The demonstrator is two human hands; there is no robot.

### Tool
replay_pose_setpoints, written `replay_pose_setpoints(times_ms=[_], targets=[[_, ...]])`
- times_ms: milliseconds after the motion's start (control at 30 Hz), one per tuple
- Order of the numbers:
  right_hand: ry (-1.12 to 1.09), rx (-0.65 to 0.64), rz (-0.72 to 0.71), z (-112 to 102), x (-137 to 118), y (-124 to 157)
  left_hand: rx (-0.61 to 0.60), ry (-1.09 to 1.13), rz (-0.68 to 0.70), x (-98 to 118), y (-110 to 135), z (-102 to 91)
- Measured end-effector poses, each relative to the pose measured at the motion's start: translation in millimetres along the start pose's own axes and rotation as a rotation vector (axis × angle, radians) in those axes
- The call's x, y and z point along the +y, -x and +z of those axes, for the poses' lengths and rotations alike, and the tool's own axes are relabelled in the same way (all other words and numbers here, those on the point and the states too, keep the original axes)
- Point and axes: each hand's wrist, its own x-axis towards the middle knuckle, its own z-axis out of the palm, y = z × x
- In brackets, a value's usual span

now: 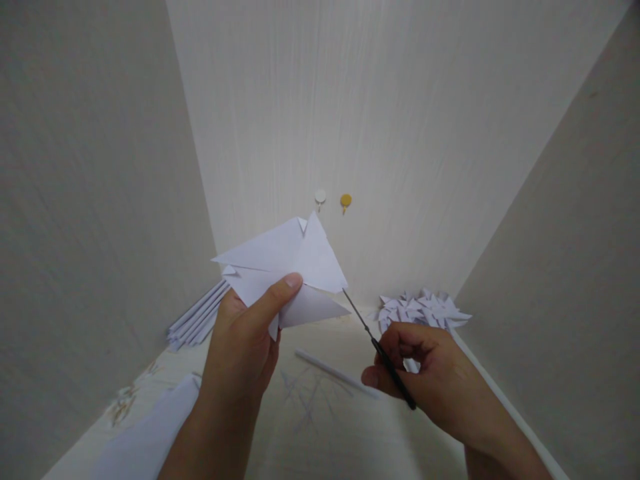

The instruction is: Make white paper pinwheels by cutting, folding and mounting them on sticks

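Note:
Folded white paper (270, 253) with several pointed corners is held up in front of me. My left hand (250, 333) grips it from below, thumb pressed flat on its face and the fingers mostly hidden behind. In my right hand (425, 373) is a pair of scissors (393, 373), seen edge-on, with black handles and a thin metal blade. The blade points up and left, its tip at the paper's right corner. Whether the tip touches the paper I cannot tell.
White paper rolls (197, 317) lie at the left wall. A pile of folded paper pieces (420, 308) sits at the back right. One paper tube (335, 372) lies on the table, and paper sheets (150, 433) at the lower left. Two hooks (345, 200) are on the wall.

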Motion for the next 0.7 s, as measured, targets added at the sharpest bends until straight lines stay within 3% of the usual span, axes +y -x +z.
replay_pose_setpoints(times_ms=[133, 200, 267, 333, 400, 533, 700], targets=[[0.042, -0.047, 0.091, -7.1, 4.7, -6.0, 0.060, -0.109, 0.069, -7.3, -8.3, -8.0], [0.056, -0.011, 0.112, -16.3, 9.7, -13.7, 0.076, -0.250, 0.074, -9.8, -14.0, -14.6], [-0.035, 0.148, 0.050, -25.9, 14.8, -22.0, 0.017, -0.462, -0.006, -10.4, -18.5, -19.9], [-0.202, 0.379, -0.062, -32.1, 18.3, -27.1, -0.130, -0.665, -0.117, -10.1, -20.4, -21.9], [-0.362, 0.506, -0.163, -32.8, 19.4, -27.1, -0.298, -0.772, -0.206, -10.5, -19.9, -20.5], [-0.478, 0.392, -0.244, -21.9, 16.2, -18.4, -0.511, -0.830, -0.312, -14.0, -14.9, -14.5], [-0.374, 0.340, -0.241, -10.4, 8.1, -10.4, -0.560, -0.812, -0.301, -16.5, -8.5, -10.3]])
